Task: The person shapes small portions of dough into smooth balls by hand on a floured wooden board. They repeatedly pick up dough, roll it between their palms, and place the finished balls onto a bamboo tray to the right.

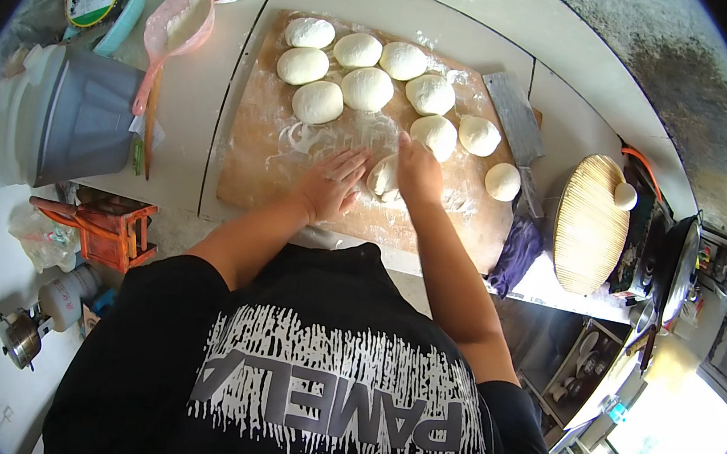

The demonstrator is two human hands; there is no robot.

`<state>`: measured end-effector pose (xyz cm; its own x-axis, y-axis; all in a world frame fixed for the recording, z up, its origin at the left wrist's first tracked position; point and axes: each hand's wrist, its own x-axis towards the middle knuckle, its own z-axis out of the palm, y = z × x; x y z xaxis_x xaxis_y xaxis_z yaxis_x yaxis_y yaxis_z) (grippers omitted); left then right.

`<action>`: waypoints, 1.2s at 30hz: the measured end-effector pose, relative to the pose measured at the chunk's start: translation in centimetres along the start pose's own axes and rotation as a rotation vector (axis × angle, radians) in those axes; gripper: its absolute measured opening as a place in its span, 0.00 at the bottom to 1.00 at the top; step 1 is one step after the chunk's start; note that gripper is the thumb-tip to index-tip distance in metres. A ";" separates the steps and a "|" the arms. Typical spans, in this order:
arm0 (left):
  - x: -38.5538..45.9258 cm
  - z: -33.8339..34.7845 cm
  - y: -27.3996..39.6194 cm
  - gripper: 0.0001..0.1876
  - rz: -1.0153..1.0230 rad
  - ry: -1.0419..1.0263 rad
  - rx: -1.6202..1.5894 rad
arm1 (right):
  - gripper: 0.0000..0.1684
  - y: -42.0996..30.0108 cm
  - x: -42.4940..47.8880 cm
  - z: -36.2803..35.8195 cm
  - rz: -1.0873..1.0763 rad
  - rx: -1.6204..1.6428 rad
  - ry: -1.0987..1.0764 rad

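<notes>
A floured wooden board [256, 168] lies on the tiled counter before me. My left hand [333, 183] rests flat on it, palm down and thumb apart, holding nothing. My right hand [421, 172] is curled over the right side of a creased piece of dough [382, 179]. That hand hides part of the dough. Just beyond it sits a smooth dough ball [434, 135]. Several more rounded dough balls [367, 89] stand grouped across the far half of the board. A smaller ball [502, 182] lies near the right edge.
A cleaver [516, 118] lies along the board's right edge, near a purple cloth [516, 254]. Farther right is a round slatted tray [591, 226] with a small white ball [625, 196]. To the left are a pink ladle [153, 62] with flour, a wooden stick [148, 149] and a grey bucket [90, 118].
</notes>
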<state>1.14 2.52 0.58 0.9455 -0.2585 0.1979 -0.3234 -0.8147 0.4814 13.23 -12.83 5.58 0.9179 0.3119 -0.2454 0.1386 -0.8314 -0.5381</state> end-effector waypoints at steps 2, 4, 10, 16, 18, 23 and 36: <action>-0.1 -0.1 0.1 0.34 0.001 0.008 0.026 | 0.30 0.9 -1.3 -1.8 -0.046 0.020 -0.034; 0.0 -0.2 0.3 0.34 0.003 0.014 0.037 | 0.30 1.5 -2.4 -1.9 -0.040 0.020 -0.089; -0.1 -0.2 0.2 0.34 0.006 -0.014 0.072 | 0.25 1.7 -3.4 1.1 -0.247 -0.302 -0.034; 0.0 -0.1 0.0 0.32 -0.010 0.015 0.032 | 0.15 2.5 -4.4 3.6 -0.654 -0.332 0.106; -0.1 0.5 -0.3 0.31 -0.049 0.044 0.011 | 0.09 2.3 -3.7 4.0 -0.684 -0.334 0.214; -0.3 0.4 0.0 0.31 -0.105 0.027 0.057 | 0.10 1.6 -1.6 4.4 -0.471 -0.321 0.205; -0.1 0.1 0.4 0.33 -0.073 0.065 0.086 | 0.24 0.1 1.1 2.4 -0.189 -0.101 0.028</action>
<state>0.87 2.18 0.70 0.9612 -0.1653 0.2209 -0.2469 -0.8725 0.4216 13.36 -11.53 3.34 0.8818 0.4549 -0.1246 0.3445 -0.8017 -0.4885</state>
